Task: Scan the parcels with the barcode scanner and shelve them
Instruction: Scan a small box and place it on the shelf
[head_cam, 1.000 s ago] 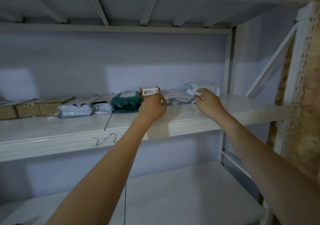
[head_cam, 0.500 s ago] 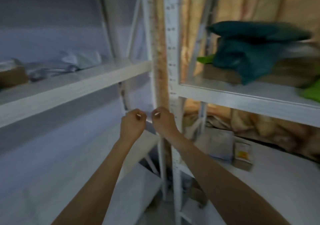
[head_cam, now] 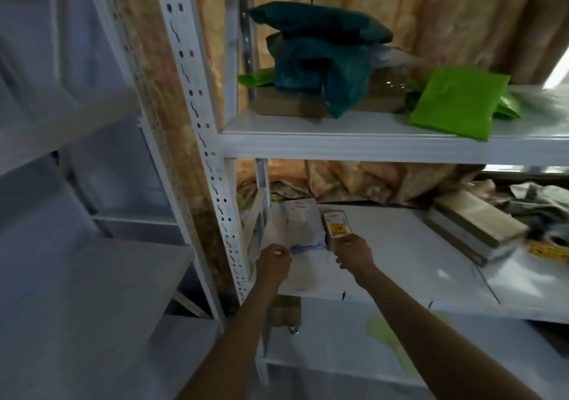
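Note:
A small brown box with a white and yellow label [head_cam: 336, 226] lies on the lower shelf [head_cam: 400, 264] of the right rack. Beside it on the left lies a pale blue-white mailer bag [head_cam: 303, 225]. My right hand [head_cam: 351, 253] has its fingers curled and its thumb against the near end of the small box; whether it grips the box is unclear. My left hand [head_cam: 274, 261] is a loose fist holding nothing, just in front of the mailer bag's near corner. No barcode scanner is visible.
The upper shelf [head_cam: 338, 140] carries dark teal bags [head_cam: 320, 60] on a cardboard box and bright green mailers [head_cam: 458, 100]. Flat cardboard parcels [head_cam: 474, 227] lie at the lower shelf's right. A perforated white upright [head_cam: 209, 159] stands left of my hands; another rack is further left.
My view swung right and down from the left rack to the right rack. Both hands left the parcels on the left shelf and reached to the lower shelf by the small labelled box.

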Tool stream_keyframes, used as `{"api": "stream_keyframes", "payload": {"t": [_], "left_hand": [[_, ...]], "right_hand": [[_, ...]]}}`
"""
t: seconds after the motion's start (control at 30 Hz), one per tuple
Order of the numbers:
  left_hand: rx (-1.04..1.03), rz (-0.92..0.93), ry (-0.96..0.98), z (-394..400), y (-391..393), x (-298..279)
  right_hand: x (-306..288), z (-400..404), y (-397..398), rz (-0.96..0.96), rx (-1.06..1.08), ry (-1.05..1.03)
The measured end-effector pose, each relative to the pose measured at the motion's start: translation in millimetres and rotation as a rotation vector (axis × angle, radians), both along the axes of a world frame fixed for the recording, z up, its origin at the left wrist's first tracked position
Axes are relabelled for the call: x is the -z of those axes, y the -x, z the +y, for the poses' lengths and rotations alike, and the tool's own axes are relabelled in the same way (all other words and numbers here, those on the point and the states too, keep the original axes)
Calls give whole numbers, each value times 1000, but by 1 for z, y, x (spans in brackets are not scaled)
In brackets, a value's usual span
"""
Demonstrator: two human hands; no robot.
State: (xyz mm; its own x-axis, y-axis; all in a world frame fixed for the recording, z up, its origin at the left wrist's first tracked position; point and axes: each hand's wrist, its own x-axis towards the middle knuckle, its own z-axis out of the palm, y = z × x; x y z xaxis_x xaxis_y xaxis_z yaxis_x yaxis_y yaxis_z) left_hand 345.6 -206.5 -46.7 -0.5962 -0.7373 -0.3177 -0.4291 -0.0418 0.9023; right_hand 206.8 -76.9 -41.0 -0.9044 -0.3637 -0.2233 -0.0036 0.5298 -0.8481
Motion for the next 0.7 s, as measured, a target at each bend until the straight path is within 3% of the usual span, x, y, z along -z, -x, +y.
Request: {"api": "stream_keyframes", "payload": {"t": [0.1, 0.33, 0.6, 0.7], "left_hand": [[-5, 17, -126, 16, 26, 1], [110, -53, -183, 18, 93, 18], [76, -117, -444, 4, 176, 26], [59, -83, -428, -5, 204, 35]], "right_hand": [[14, 22, 20, -110, 98, 61], [37, 27, 94, -324, 179, 124], [56, -16, 158, -461, 85, 91], [59, -31, 181, -501, 52, 82]]}}
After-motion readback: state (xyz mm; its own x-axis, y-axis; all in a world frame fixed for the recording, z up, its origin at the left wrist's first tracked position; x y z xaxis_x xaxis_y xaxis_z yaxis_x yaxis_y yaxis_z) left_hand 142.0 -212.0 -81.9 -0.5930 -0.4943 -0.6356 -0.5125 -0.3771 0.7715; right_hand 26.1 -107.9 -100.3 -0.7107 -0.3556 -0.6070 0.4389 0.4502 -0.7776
